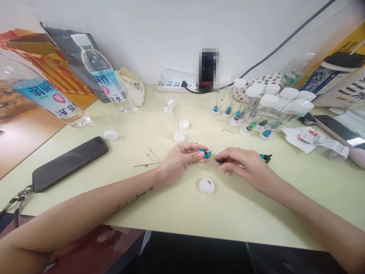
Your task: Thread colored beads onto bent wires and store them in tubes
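Observation:
Over the middle of the table, my left hand (pixel 178 161) pinches a small blue metal fitting (pixel 205 153) between thumb and fingers. A thin metal rod (pixel 191 146) runs from the fitting back over that hand. Just to the right, my right hand (pixel 242 161) is closed on a small black part (pixel 220 161). A short silver rod (pixel 213 149) sticks up by its fingertips; whether it joins the black part I cannot tell. Between and below the hands lies a white cap (pixel 206 186) with a tiny dark piece in it. Blue and black pieces (pixel 265 157) lie behind my right wrist.
Clear tubes with white caps (pixel 269 100), holding coloured fittings, stand at the back right near bent hex keys (pixel 228 131). Thin metal pins (pixel 146 164) lie left of my left hand. A phone (pixel 70 163), water bottles (pixel 102 72) and a power strip (pixel 175 85) are around.

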The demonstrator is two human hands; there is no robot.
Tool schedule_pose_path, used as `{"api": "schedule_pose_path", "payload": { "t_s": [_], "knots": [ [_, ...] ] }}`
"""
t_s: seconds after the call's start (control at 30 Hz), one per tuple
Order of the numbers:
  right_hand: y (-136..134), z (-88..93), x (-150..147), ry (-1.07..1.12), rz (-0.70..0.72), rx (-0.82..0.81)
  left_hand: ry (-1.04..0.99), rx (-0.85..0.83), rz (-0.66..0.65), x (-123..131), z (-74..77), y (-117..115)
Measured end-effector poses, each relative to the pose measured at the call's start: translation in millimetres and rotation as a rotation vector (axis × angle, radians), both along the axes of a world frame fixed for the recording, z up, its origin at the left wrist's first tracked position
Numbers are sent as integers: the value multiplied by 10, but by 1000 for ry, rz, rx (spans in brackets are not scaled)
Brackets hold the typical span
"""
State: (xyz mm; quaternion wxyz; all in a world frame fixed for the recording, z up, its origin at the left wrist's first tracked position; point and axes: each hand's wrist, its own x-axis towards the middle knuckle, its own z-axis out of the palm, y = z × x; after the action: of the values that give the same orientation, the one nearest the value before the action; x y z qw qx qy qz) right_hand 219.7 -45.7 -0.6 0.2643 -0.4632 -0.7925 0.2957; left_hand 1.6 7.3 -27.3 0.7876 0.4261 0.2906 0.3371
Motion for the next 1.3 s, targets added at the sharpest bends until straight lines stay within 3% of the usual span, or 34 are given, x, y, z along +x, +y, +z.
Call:
{"api": "schedule_pose_path", "payload": {
  "t_s": [0.1, 0.23, 0.43, 0.73, 1.3],
  "knots": [
    [-17, -5, 2, 115, -55, 19, -1, 2, 11, 5, -5, -7],
    [-52, -19, -42, 92, -66, 217, -38, -7, 2, 25, -2, -62],
    [-98, -81, -103, 143, -133, 374, -57, -32, -26, 44, 5, -126],
    [-130, -100, -118, 34, -103, 704, -45, -42, -37, 49, 18, -117],
    [-150, -168, -115, -261, -31, 1030, -40, -61, -10, 57, 3, -110]
  ]
}}
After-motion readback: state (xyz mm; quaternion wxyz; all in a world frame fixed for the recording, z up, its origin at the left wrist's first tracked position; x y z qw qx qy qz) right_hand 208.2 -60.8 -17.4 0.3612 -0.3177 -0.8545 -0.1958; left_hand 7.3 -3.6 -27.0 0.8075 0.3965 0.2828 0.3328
